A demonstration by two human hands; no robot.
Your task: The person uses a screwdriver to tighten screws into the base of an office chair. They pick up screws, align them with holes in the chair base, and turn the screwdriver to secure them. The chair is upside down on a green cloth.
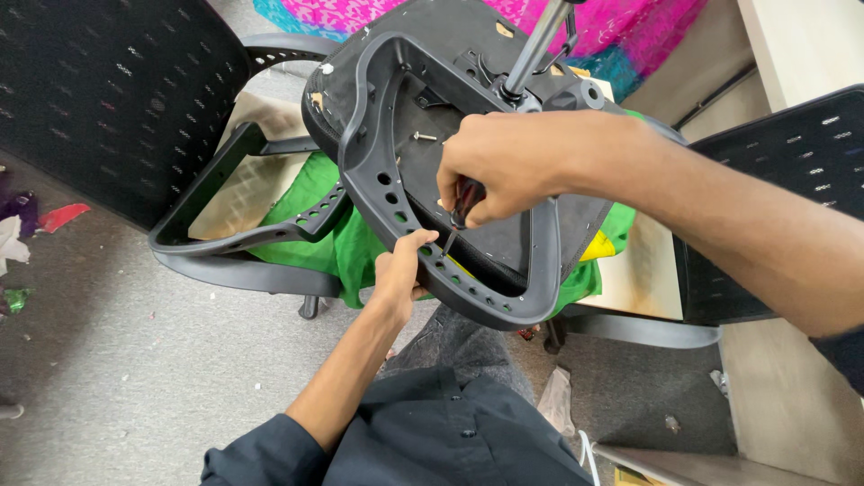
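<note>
We see an upturned office chair seat (477,117) lying underside up across the frame of another chair, with a green cloth (310,225) beneath it. A black perforated armrest frame (423,261) runs around the seat's underside, and the chrome gas-lift column (538,40) rises from its centre plate.

Our right hand (508,166) is closed around a screwdriver (461,209) with a dark red-and-black handle; the shaft points down and to the left, its tip at the armrest frame near a hole in its lower edge. Whether the tip is seated in a screw we cannot tell.

Our left hand (400,274) grips the outer edge of the armrest frame just beside the screwdriver tip, fingers curled over the rim, thumb side up.

A loose screw (425,137) stands on the seat underside, well above the right hand. A second black mesh chair back (99,99) stands at upper left; grey carpet (135,387) with scattered debris lies below.
</note>
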